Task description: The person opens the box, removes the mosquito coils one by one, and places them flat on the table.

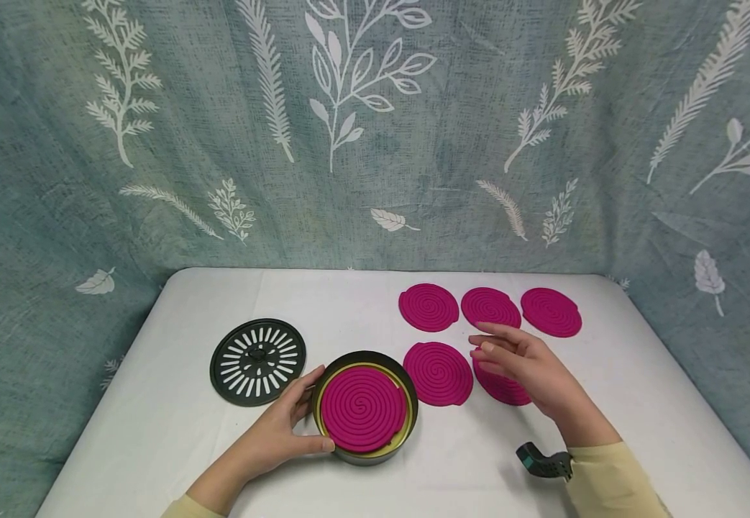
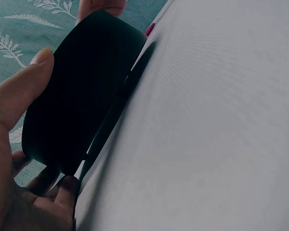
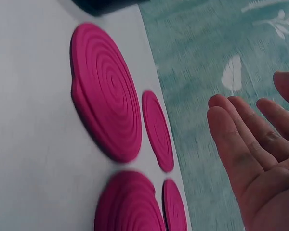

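Note:
My left hand (image 1: 277, 432) grips a round dark tin (image 1: 364, 458) by its left side, thumb at the front rim. In the left wrist view, the thumb and fingertips span the tin's dark wall (image 2: 82, 91). Inside its yellow interior lies a magenta mosquito coil (image 1: 363, 409); whether others lie beneath is hidden. Held over the front right coil (image 1: 502, 386) and partly covering it, my right hand (image 1: 533, 370) has loosely extended fingers and holds nothing. The right wrist view shows that hand (image 3: 265, 159) apart from the coils, the nearest of which is a flat spiral (image 3: 108, 91).
A black slotted lid (image 1: 232, 386) with a central knob lies left of the tin. Another coil (image 1: 438, 374) is just right of the tin, and several form a back row, including one at its right end (image 1: 551, 312). A patterned curtain (image 1: 375, 216) hangs behind the white table (image 1: 349, 309).

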